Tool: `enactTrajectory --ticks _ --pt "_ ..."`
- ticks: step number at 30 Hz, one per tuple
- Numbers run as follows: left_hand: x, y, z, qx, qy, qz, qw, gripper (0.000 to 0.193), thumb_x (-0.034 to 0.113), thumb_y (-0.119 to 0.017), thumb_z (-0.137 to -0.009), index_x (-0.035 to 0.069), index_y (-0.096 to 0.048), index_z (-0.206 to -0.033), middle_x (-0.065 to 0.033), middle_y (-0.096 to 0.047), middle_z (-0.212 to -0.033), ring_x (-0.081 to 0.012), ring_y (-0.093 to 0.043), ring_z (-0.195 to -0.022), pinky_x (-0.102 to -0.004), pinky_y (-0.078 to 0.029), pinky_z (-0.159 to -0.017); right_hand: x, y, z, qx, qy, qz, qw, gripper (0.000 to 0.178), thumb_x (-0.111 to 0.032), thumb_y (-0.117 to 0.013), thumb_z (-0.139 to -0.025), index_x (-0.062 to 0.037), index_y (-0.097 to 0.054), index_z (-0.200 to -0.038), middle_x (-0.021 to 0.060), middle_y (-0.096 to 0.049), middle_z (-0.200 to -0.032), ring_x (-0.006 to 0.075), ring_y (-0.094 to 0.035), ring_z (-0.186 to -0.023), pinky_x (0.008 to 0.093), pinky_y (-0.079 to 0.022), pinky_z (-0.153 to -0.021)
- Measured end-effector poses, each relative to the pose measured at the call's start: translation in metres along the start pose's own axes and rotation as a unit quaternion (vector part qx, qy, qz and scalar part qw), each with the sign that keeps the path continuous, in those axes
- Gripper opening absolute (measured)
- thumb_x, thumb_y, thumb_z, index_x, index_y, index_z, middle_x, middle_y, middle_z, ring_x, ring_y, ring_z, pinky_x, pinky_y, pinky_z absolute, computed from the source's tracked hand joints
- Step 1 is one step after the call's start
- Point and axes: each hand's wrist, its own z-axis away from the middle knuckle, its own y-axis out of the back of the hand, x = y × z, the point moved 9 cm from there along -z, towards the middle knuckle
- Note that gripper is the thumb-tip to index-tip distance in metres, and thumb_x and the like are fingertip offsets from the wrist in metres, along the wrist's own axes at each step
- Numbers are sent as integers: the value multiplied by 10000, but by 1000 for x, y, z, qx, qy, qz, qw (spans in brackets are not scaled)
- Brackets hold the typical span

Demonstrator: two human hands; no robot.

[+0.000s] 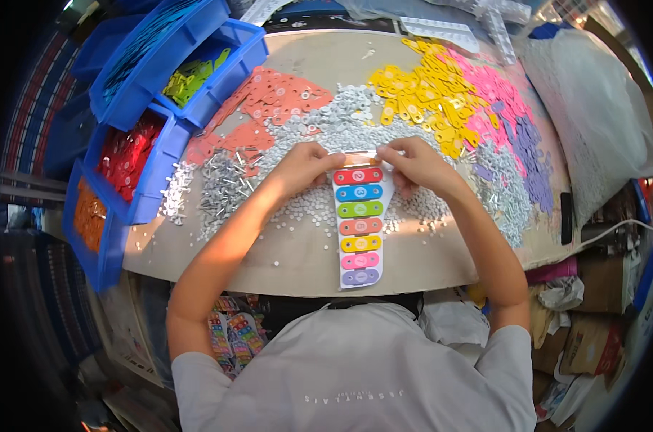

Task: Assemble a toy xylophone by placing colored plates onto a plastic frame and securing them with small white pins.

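Note:
A toy xylophone point(361, 228) with a white base lies across the near middle of the table, its lower end at the table's front edge. Red, blue, green, salmon, yellow, pink and purple bars run down it, each with a fastener near either end. An orange bar point(361, 161) sits at its far end, partly shaded. My left hand point(302, 167) pinches the far left corner, thumb by that bar's end. My right hand point(416, 167), fingers bent, grips the far right corner. Whether either hand holds the bar or the base is hidden by the fingers.
Heaps of small white caps point(333, 119), metal pins point(225, 183), salmon bars point(276, 93), yellow bars point(405, 90), pink bars point(503, 90) and purple bars point(531, 169) cover the table point(312, 270). Blue bins point(150, 191) stand left. A translucent plastic bag point(582, 101) bulges at right.

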Motion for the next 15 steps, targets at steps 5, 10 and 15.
enactTrajectory --ticks 5,10,15 --pt "3 -10 -6 -44 18 71 996 310 383 -714 -934 103 -587 -904 51 -503 -684 -34 -381 -509 -221 -259 -432 1 5 -20 -33 -1 101 994 417 -387 -654 -968 11 -673 -845 45 -552 -543 141 -545 -395 292 -419 -385" --pt "1 -12 -12 -30 -12 101 994 276 314 -715 -916 88 -569 -858 24 -516 -671 -57 -421 -522 -240 -290 -437 2 0 -28 -81 -39 153 984 440 -373 -666 -965 -27 -583 -705 26 -505 -533 148 -542 -393 304 -422 -379" --pt "3 -9 -13 6 -61 103 993 296 270 -736 -876 66 -546 -779 -16 -546 -659 -95 -471 -530 -280 -357 -462 6 -1 -31 -89 -52 150 983 444 -363 -688 -963 -25 -564 -704 16 -509 -539 141 -530 -389 306 -429 -375"
